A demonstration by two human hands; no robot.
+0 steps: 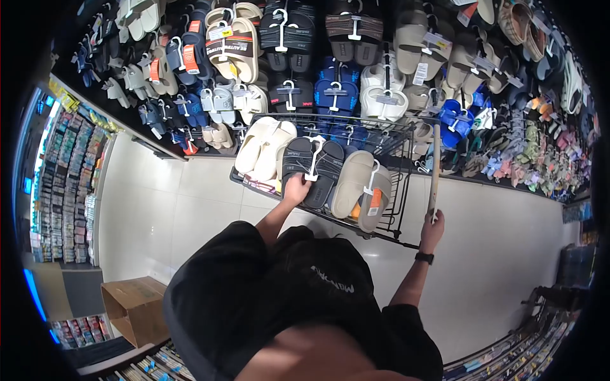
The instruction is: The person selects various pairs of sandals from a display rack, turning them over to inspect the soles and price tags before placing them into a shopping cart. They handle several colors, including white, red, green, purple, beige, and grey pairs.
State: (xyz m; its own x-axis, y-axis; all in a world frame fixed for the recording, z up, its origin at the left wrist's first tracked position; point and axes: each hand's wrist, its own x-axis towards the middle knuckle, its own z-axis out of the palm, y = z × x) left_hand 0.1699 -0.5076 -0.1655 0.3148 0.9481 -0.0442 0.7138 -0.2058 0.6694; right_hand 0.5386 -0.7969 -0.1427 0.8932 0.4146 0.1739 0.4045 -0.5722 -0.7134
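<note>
My left hand [297, 189] is closed at the near edge of a pair of black slides [324, 168] joined by a white plastic hanger [312, 162]. The slides lie on top of a black wire cart [400, 184]. Cream slides [264, 146] lie to their left, and beige slides [354, 184] with an orange tag lie to their right. My right hand [433, 230], below a wrist with a dark band, is wrapped round the lower end of a long pale stick [436, 159]. That stick stands upright in view, just right of the cart.
A display wall of hanging slippers, including a navy pair [337, 92] and a white pair [384, 101], rises behind the cart. An open cardboard box [136, 308] stands on the floor at lower left. Packed shelves [67, 184] line the left side.
</note>
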